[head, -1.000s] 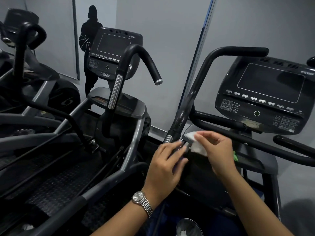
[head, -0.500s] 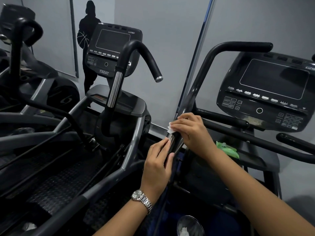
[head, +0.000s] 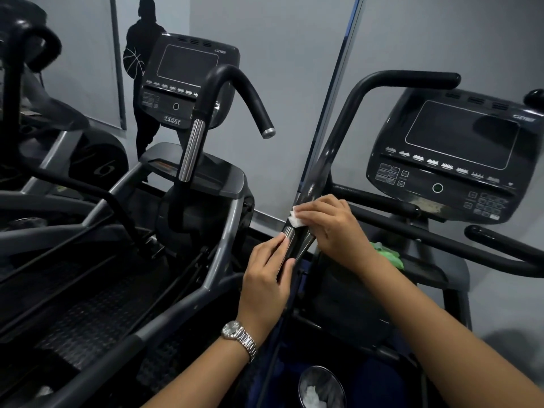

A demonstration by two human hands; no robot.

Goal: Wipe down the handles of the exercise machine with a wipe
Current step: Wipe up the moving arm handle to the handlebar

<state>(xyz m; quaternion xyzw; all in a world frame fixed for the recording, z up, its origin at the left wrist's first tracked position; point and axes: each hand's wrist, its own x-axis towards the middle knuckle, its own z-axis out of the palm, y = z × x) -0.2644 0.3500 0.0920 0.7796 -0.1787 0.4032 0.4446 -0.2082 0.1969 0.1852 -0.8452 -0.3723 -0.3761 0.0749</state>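
Observation:
A black curved handle of the exercise machine rises from the centre to the upper right. My right hand presses a white wipe around the handle just above its chrome section. Just below, my left hand, with a metal watch on the wrist, grips the chrome part of the same bar. Most of the wipe is hidden under my right fingers.
The machine's console stands at the right, with more black bars below it. A green object lies on the ledge behind my right wrist. A second machine stands at the left. A round cup with white bits sits below.
My right hand has lifted the wipe from the lower ledge onto the handle and slid slightly up it. My left hand has moved onto the chrome section and holds it.

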